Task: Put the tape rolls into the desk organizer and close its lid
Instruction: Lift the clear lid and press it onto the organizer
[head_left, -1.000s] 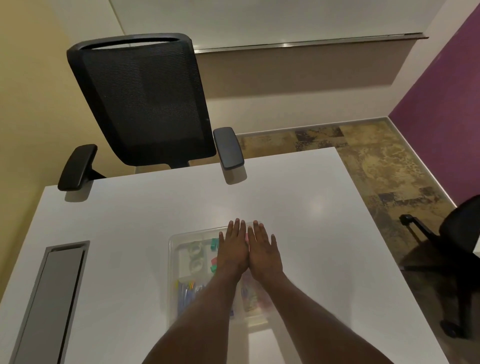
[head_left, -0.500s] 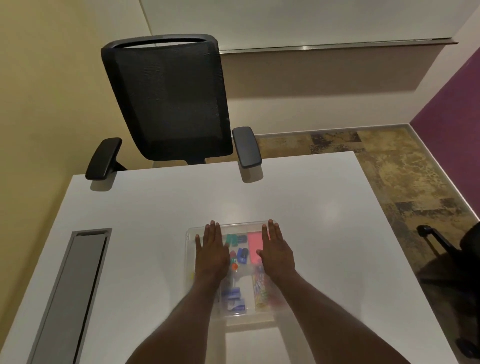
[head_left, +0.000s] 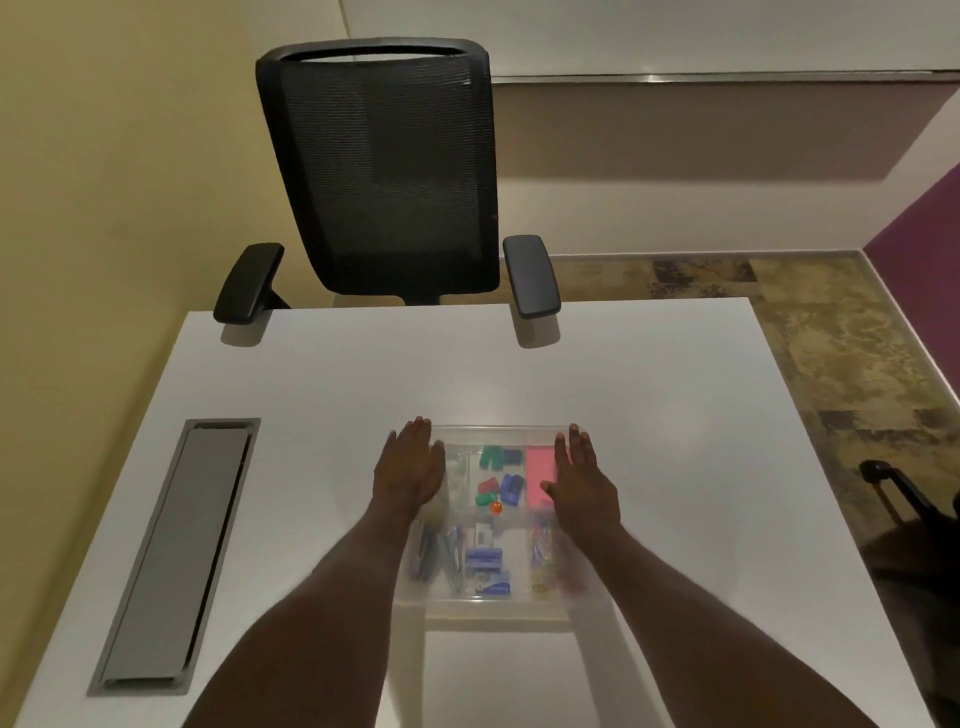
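Note:
A clear plastic desk organizer (head_left: 501, 603) lies on the white desk (head_left: 675, 467), its transparent lid down over it. Through the lid I see compartments with coloured clips, a pink pad, blue and green small items, and clear tape rolls (head_left: 457, 470) at the far left, partly hidden by my hand. My left hand (head_left: 410, 465) lies flat, fingers apart, on the organizer's left edge. My right hand (head_left: 584, 480) lies flat on the right edge, fingers spread. Neither hand holds anything.
A black mesh office chair (head_left: 384, 171) stands at the desk's far side. A grey cable hatch (head_left: 176, 551) is set into the desk at the left. Another dark chair (head_left: 914, 519) is at the right edge, over patterned carpet.
Both hands were side by side on the middle of the lid; they have slid apart to the organizer's left and right edges. The camera view has shifted.

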